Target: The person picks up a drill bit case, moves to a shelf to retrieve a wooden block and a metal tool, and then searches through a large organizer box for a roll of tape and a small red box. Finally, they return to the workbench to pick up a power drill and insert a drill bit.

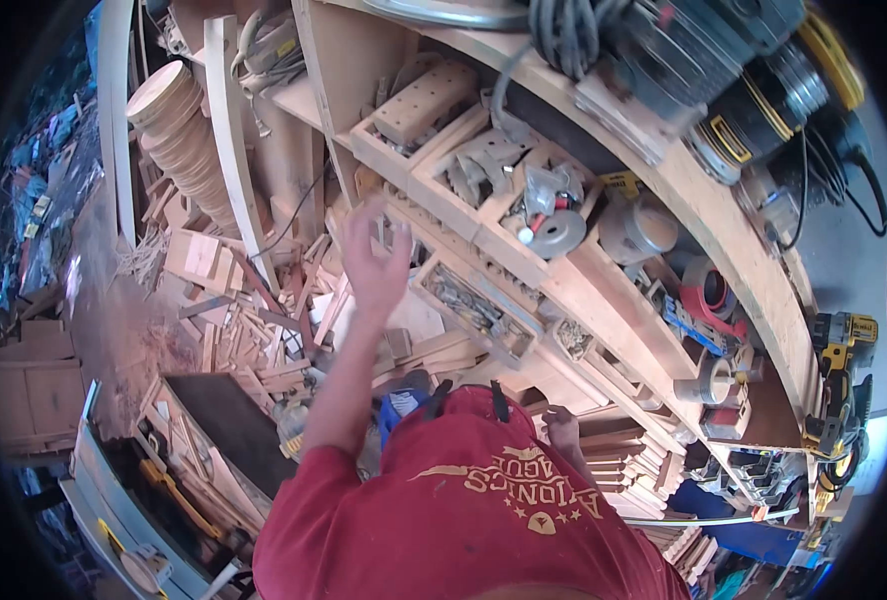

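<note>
My left hand (376, 262) is raised at the middle of the view, slightly blurred, its fingers spread and nothing between them. It is nearest the edge of the wooden shelf unit (509, 240). Just right of it, an open wooden drawer (474, 312) holds long metal bits. My right hand (564, 428) is low beside the maroon shirt, its fingers curled. I cannot tell what, if anything, it holds. Above the drawer, wooden compartments carry a drilled wood block (427, 102), grey metal pieces (484, 165) and a round metal disc (554, 234).
Wood offcuts (254, 330) cover the floor at left, below a stack of round wooden discs (169, 120). A black-and-yellow power tool (754, 120) stands on the upper shelf. A yellow cordless drill (844, 335) is at far right. A dark-topped box (226, 430) stands lower left.
</note>
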